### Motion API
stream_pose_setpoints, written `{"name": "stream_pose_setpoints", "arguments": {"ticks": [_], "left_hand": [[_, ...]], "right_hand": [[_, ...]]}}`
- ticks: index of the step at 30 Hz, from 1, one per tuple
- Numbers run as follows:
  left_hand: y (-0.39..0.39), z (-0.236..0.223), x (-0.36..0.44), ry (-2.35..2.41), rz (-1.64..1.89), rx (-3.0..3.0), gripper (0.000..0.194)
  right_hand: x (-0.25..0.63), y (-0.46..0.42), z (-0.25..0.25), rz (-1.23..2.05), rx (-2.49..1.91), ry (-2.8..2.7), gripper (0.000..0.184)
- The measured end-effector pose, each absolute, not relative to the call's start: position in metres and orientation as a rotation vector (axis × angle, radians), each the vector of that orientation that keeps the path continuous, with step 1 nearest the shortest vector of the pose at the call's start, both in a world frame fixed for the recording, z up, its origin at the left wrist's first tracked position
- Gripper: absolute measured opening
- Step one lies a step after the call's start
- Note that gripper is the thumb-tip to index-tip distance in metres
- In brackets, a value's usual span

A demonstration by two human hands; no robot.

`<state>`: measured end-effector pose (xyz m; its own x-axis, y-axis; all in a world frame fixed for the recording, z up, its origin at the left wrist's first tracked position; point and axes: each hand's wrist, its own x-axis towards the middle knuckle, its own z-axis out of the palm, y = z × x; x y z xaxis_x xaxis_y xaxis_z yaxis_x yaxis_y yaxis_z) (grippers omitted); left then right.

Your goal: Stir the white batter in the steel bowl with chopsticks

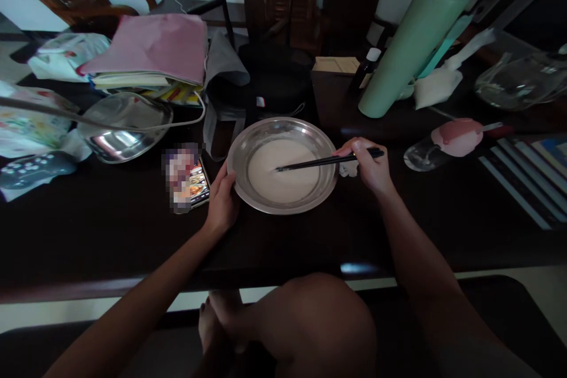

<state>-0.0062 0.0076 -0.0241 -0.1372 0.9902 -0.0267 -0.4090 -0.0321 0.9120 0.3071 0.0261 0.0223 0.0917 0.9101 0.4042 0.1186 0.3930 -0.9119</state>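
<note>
In the head view, I have both hands working over a dark table (pixel 283 251). The task's thing, a round steel bowl (pixel 283 208), sits at the middle of the table, toward the near edge, with a pale, milky liquid (pixel 283 186) covering its bottom.

My left hand (pixel 222 204) grips the bowl at its left side, the thumb hooked over the rim and the fingers pressed around the outer wall. My right hand (pixel 373 166) is closed around a pair of black chopsticks (pixel 310 163), held over the right side of the bowl and slanting left and down, so that their tips dip into the liquid near its middle. Just right of the bowl, partly behind that hand, I make out something white and crumpled (pixel 348 169); I cannot tell what it is.

Left of the bowl, near my left hand, lies a phone (pixel 199 188) with a lit screen, part of it blurred out. Farther left I see a shiny steel basin (pixel 124 144), with a pale cable running across it, and a grey game controller (pixel 39 171) at the left edge. On the far left a pink cover (pixel 155 41) tops a stack of papers. On the far right a tall green thermos (pixel 398 59) stands beside a dark bottle with a white cap (pixel 367 68). Nearer, a clear cup with a pink lid (pixel 456 137) lies on its side, left of some books (pixel 527 177).
</note>
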Motion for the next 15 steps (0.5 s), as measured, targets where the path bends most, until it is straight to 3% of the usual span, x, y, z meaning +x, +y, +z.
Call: {"name": "stream_pose_setpoints", "arguments": {"ticks": [15], "left_hand": [[0.006, -0.015, -0.004, 1.013, 1.463, 0.772, 0.038]], "right_hand": [[0.307, 0.026, 0.023, 0.780, -1.013, -1.342, 0.053]]}}
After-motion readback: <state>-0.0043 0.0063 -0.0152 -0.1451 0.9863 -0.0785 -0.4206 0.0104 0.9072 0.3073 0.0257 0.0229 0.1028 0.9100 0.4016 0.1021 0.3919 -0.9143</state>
